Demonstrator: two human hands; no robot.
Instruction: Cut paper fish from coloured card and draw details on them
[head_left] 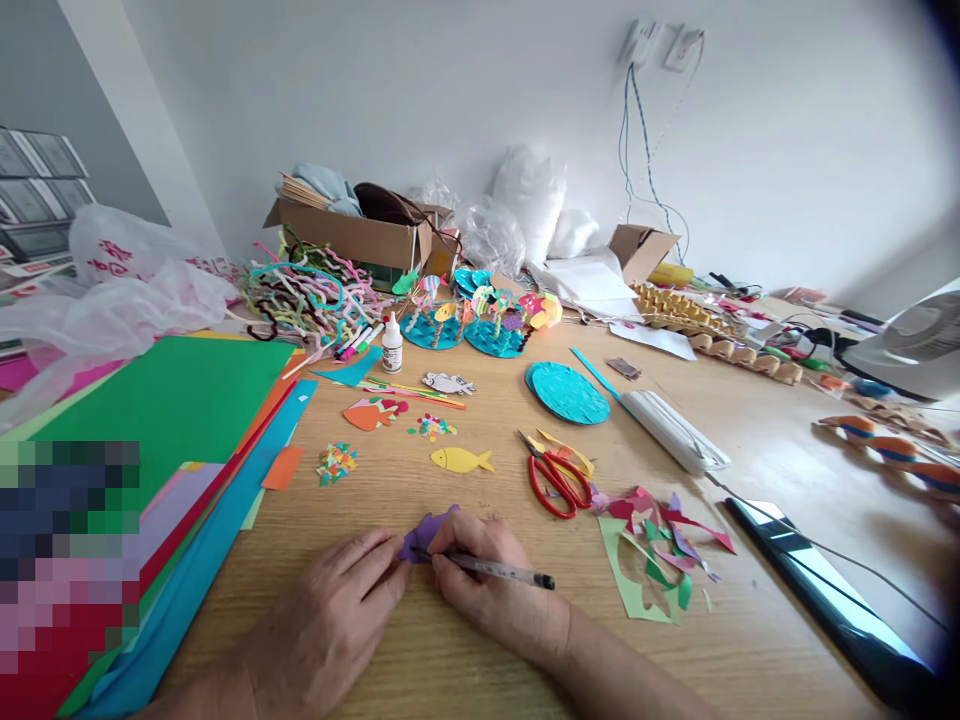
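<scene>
A purple paper cutout point(429, 530), fish-like in outline, lies on the table between my hands. The closed fingers of my left hand point(341, 600) hold its left edge against the tabletop. My right hand point(491, 585) grips a black-capped pen point(501, 570), whose tip meets the purple paper; the fingers cover part of the cutout. Just beyond lies a yellow paper fish point(459, 460) with drawn marks. Red-handled scissors point(556, 480) rest to the right of it. Further back are an orange paper fish point(367, 413) and a white patterned fish point(448, 383).
Coloured paper sheets point(180, 385) are stacked at the left. Paper scraps point(645, 560) and a dark phone-like slab point(825, 590) lie at the right. A glue bottle point(392, 345), blue discs point(568, 392), a white power strip point(671, 430) and pipe cleaners point(315, 295) stand farther back.
</scene>
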